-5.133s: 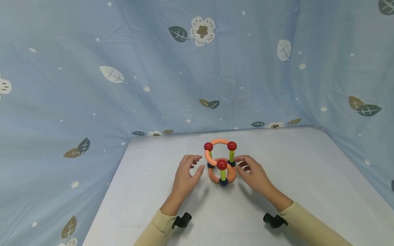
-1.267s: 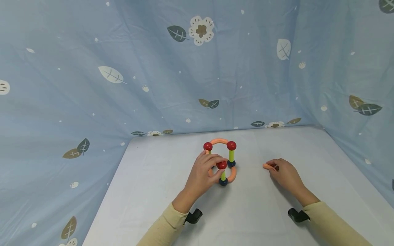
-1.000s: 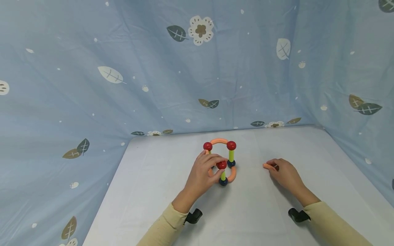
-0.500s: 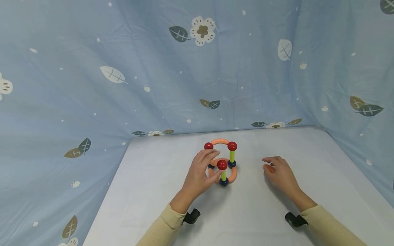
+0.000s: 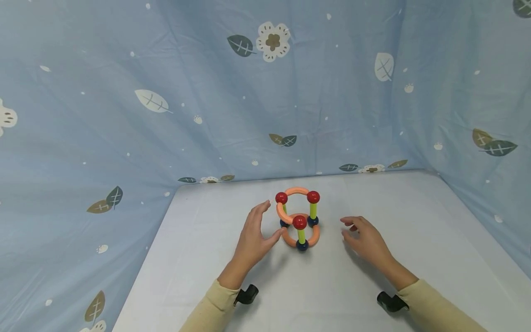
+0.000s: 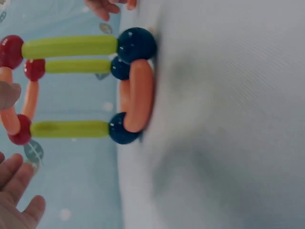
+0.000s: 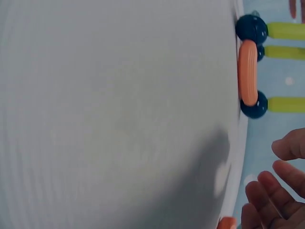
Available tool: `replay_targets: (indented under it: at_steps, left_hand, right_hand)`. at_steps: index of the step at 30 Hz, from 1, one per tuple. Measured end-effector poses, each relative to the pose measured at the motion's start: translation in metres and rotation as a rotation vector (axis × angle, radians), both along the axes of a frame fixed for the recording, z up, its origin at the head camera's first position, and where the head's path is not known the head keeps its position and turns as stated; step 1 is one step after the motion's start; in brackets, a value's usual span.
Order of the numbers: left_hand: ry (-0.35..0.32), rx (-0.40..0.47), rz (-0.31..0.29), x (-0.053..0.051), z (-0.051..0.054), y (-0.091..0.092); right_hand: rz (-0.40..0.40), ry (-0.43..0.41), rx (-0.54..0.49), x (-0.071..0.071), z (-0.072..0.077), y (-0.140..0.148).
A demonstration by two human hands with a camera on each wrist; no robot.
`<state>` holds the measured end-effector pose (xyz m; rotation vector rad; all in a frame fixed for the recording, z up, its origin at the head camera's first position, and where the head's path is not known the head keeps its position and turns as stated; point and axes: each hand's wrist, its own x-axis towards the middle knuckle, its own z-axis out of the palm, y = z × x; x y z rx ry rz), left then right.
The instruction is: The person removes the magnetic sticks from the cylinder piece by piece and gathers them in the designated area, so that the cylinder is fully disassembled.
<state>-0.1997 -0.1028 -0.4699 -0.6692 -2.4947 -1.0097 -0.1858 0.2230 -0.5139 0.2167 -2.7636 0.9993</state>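
Note:
A magnetic ball-and-stick frame (image 5: 301, 236) stands upright on the table. Three lime sticks (image 6: 69, 46) join dark blue balls (image 6: 137, 45) below to red balls (image 5: 299, 222) above. Curved orange sticks (image 7: 248, 71) make the bottom ring. On top, orange curves span the back and left sides; the right side has a gap. My left hand (image 5: 250, 240) is spread at the frame's left, holding nothing, thumb near the ring. My right hand (image 5: 367, 242) hovers to the right, fingers loosely bent around nothing. A loose orange curved stick (image 7: 227, 223) shows partly in the right wrist view.
The frame rests on a white-covered table (image 5: 199, 258). A blue patterned curtain (image 5: 232, 115) hangs behind it and along both sides. Each wrist wears a black camera mount (image 5: 247, 294).
An orange curve has come off the frame's top right and been set down on the right. My left hand has released the front red ball and drawn back left; my right hand has moved slightly left.

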Motion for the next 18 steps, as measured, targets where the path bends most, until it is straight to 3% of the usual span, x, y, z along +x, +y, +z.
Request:
replay_targets:
  at_steps: [8,14,18]
  left_hand:
    - [-0.208,-0.021,0.023,-0.004,-0.018,-0.006]
    - [-0.351,-0.042,-0.002,-0.012,-0.032,-0.010]
    - [-0.406,-0.070,-0.023,-0.018,-0.041,-0.009]
  right_hand:
    - [0.013,-0.069,-0.003,0.004,0.001,-0.019]
    - [0.049,-0.141,0.012,0.006,-0.002,-0.031]
    - [0.083,-0.163,0.028,0.008,-0.003,-0.038]
